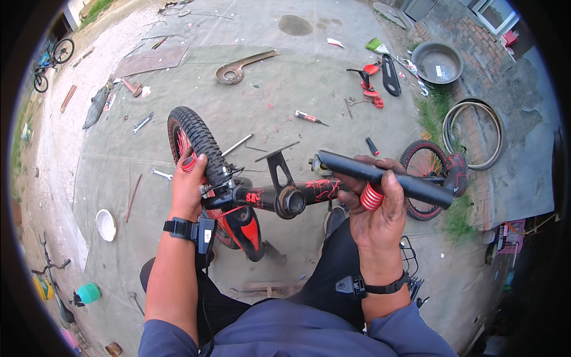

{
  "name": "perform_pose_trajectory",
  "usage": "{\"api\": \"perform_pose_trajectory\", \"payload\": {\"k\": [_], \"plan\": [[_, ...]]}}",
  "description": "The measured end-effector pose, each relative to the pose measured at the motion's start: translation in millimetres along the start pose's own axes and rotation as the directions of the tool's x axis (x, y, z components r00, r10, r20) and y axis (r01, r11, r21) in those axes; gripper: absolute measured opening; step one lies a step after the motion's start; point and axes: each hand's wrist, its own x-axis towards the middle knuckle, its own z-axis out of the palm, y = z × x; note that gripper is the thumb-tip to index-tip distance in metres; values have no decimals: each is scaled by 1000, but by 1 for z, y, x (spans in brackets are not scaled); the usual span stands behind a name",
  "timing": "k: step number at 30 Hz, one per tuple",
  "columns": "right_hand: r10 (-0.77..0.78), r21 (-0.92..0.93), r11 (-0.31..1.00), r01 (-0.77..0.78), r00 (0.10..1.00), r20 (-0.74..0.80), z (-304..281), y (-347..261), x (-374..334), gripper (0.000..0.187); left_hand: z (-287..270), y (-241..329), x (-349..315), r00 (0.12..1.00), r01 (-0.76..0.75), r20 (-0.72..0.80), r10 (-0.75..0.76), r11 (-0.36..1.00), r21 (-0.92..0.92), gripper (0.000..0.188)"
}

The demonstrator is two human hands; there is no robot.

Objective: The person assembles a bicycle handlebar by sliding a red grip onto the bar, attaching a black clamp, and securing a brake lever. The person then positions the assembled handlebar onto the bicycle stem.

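My right hand [377, 223] is closed around a thick black tube [386, 177] and a short red cylinder with pale rings [372, 197] beneath it. My left hand [189, 193] is closed on a similar red ringed cylinder [188, 164], beside the knobby front tyre [199, 132]; its fingertips are partly hidden. Between my hands lies the black bicycle frame [321, 189] with red markings, a round dark fitting [290, 202] and an upright slotted black bracket [279, 169]. Below hangs a red and black curved part [247, 229]. A small wheel with red spokes [423, 178] is behind the tube's right end.
Ahead on the ground mat lie a screwdriver [309, 118], a black-handled tool [372, 146], a rusty curved guard [241, 68] and wrenches [143, 122]. A white bowl [106, 225] sits left. To the right are a grey basin [438, 62], loose tyres [476, 160] and a brick wall.
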Motion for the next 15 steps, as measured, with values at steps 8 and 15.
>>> {"api": "perform_pose_trajectory", "payload": {"k": [8,15], "plan": [[44,61,997,-43,999,-7,-18,-3,-24,36,3,6,-16,999,43,-29,-38,980,196,61],[-16,39,999,20,997,-81,-30,-10,-45,29,-4,-8,-31,1000,13,-20,-7,948,319,58]]}}
